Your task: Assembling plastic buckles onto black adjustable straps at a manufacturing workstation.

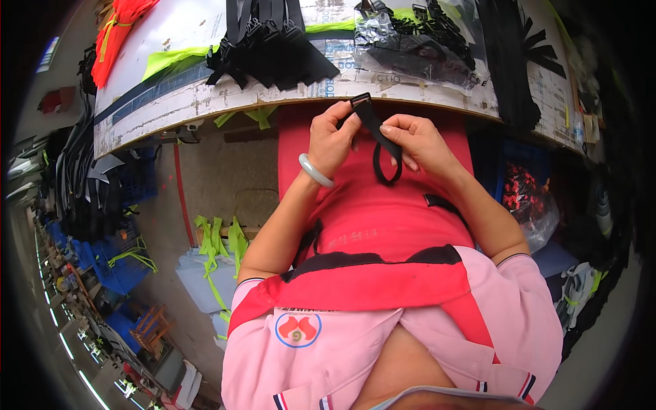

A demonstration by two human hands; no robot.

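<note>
Between my hands, just off the near edge of the worktable, is a black webbing strap [370, 119] with a small black buckle [360, 99] at its upper end. My left hand [331, 140] pinches the buckle end between thumb and fingers. A short way down the strap, my right hand [419, 142] is closed on the webbing. Below the right fingers the strap hangs in a narrow loop [387, 174] in front of my red apron [369, 212]. How the webbing runs through the buckle is too small to make out.
On the worktable [171, 113] lie a bundle of black straps with buckles [273, 51], a clear plastic bag [430, 58] of black parts and long black strips [509, 75]. Orange fabric [117, 37] hangs at the far left. Blue crates [113, 260] stand on the left.
</note>
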